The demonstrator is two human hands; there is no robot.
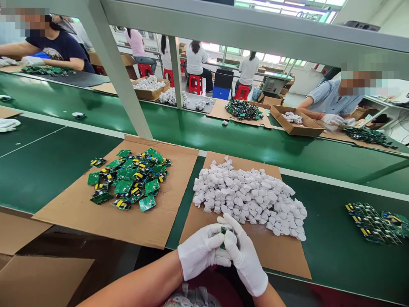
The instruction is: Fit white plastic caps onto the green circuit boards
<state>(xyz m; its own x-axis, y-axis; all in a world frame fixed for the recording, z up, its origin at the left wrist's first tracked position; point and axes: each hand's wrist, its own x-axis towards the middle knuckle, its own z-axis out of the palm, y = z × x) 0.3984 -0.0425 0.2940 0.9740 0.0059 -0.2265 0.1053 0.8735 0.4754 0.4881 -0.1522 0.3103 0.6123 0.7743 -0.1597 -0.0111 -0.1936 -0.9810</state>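
White cotton gloves cover both my hands, which meet at the bench's front edge. My left hand [204,250] grips a small green circuit board [223,231] from the left, fingers curled round it. From the other side my right hand [242,252] closes on the same circuit board, thumb pressed near it. Most of the board is hidden by the gloves; whether a white piece is also held I cannot tell. Just beyond my hands lies a wide heap of small white rounded pieces [246,192] on cardboard. Left of it is a pile of green circuit boards [131,175] with yellow and black components.
A cardboard sheet [147,228] lies under the board pile. More circuit boards [372,224] sit in rows at the right. Behind runs a green conveyor belt [191,132] with a metal post [118,72] before it. Two co-workers [335,98] sit across, beside a carton [292,121].
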